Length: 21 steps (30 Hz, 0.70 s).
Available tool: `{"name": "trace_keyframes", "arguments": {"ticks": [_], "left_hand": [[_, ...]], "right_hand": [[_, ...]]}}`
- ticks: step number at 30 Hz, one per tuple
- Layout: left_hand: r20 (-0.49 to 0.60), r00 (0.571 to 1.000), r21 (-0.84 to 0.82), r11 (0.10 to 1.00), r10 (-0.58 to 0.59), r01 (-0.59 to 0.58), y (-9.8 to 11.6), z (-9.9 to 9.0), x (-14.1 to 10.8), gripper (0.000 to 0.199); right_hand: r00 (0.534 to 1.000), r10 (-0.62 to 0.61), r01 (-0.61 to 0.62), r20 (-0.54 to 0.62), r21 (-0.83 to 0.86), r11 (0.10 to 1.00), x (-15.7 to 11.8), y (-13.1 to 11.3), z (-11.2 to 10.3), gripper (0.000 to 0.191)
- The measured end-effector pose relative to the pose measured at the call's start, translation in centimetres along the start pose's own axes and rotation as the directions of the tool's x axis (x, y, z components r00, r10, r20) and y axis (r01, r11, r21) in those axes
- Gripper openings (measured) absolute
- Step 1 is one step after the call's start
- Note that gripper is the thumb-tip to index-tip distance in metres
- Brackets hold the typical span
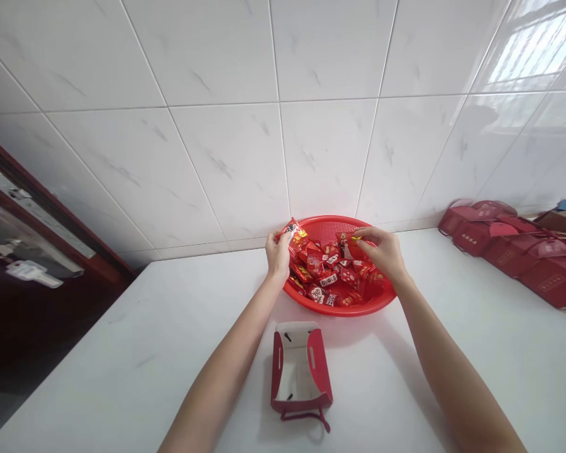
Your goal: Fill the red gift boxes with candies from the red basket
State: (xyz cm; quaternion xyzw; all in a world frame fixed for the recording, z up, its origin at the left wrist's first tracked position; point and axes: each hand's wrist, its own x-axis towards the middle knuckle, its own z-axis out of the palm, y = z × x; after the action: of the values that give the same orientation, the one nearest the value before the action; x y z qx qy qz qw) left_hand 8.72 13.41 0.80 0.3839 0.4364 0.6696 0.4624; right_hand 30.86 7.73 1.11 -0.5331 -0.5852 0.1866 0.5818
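Note:
My left hand (278, 257) grips a shiny red-and-gold snack packet (293, 236) at the near-left rim of a round red plastic basket (340, 223). The basket is heaped with several similar red wrapped packets (327, 274). My right hand (378, 250) is above the basket's right side, pinching a small packet with a yellow edge (355, 238) between thumb and fingers. Much of that packet is hidden by the fingers. An unfolded dark-red and white paper gift box (302, 371), with a dark-red cord handle, lies open on the counter below both forearms.
The white counter (122, 327) meets a white tiled wall (226, 157) behind the basket. Several closed red gift boxes (500, 242) are piled along the wall at right. A dark-red door with a metal lock (33, 251) stands past the counter's left edge.

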Motion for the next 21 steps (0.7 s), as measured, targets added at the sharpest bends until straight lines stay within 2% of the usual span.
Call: {"name": "trace_keyframes", "arguments": {"ticks": [8,11,13,16,21], "left_hand": [[0.076,0.997,0.157,0.987,0.032,-0.043,-0.8,-0.4,-0.2,0.019],[0.164,0.984,0.219,0.970,0.069,-0.104,-0.8,-0.8,-0.3,0.023],[0.259,0.962,0.237,0.960,0.087,-0.151,-0.4,-0.7,-0.6,0.017],[0.427,0.899,0.220,0.953,0.097,-0.208,0.3,-0.3,-1.2,0.009],[0.693,0.721,0.186,0.962,0.015,-0.200,0.9,0.6,-2.1,0.021]], "right_hand": [[0.997,0.063,-0.068,0.043,0.128,0.989,0.0,-0.9,-0.3,0.018],[0.995,0.070,-0.080,0.067,0.164,0.983,-0.2,-1.9,-0.3,0.021],[0.995,0.068,-0.082,0.079,0.189,0.979,-0.4,-2.6,-0.1,0.023],[0.993,0.062,-0.084,0.103,0.224,0.971,-0.8,-3.3,0.5,0.027],[0.988,0.071,-0.103,0.140,0.240,0.965,-1.4,-4.0,1.6,0.028]]}}
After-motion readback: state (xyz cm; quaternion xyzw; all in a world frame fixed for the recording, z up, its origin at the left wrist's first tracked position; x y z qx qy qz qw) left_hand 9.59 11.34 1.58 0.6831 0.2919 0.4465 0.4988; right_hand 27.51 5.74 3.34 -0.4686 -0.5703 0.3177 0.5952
